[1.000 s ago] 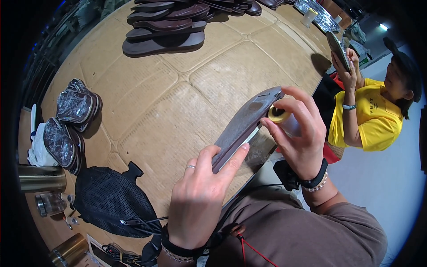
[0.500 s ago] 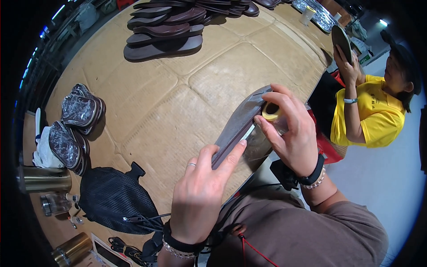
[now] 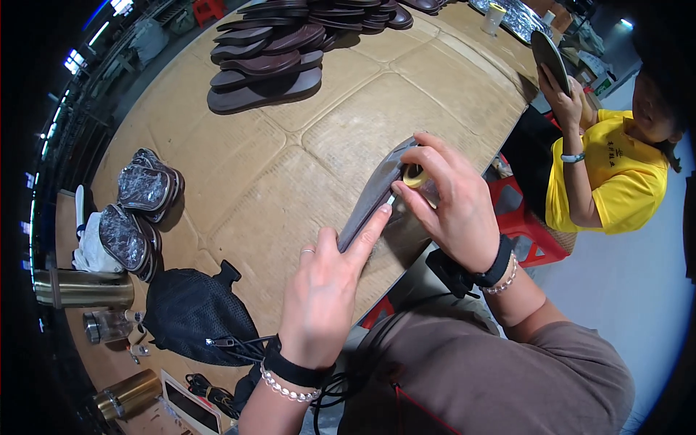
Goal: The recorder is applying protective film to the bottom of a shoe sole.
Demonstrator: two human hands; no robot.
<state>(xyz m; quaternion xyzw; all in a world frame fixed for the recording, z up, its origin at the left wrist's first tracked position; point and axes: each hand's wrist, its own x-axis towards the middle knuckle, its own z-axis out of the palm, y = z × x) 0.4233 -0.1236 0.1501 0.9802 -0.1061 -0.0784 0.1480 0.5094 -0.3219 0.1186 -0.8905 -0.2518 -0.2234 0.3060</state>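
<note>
My left hand (image 3: 319, 290) grips the near end of a dark brown shoe sole (image 3: 371, 194), its index finger stretched along the side edge. The sole stands tilted, its far end pointing away from me. My right hand (image 3: 460, 206) curls round a roll of clear film or tape (image 3: 415, 176) with a yellow core. The roll sits against the sole's edge near the far end. Between my left index fingertip and right thumb shows a short whitish strip (image 3: 392, 197); how far it runs is hidden by the fingers.
Stacked brown soles (image 3: 268, 87) lie at the far side of the cardboard-covered table (image 3: 290, 167). Film-wrapped soles (image 3: 148, 185), a black mesh bag (image 3: 196, 315) and gold tumblers (image 3: 94, 288) stand left. On the right a person in yellow (image 3: 609, 174) holds a sole (image 3: 551, 61) near a red stool (image 3: 522, 225).
My right hand with the roll has come closer to my left index fingertip, so less of the whitish strip shows. Both hands and the sole moved slightly away from me. The view shifted a little.
</note>
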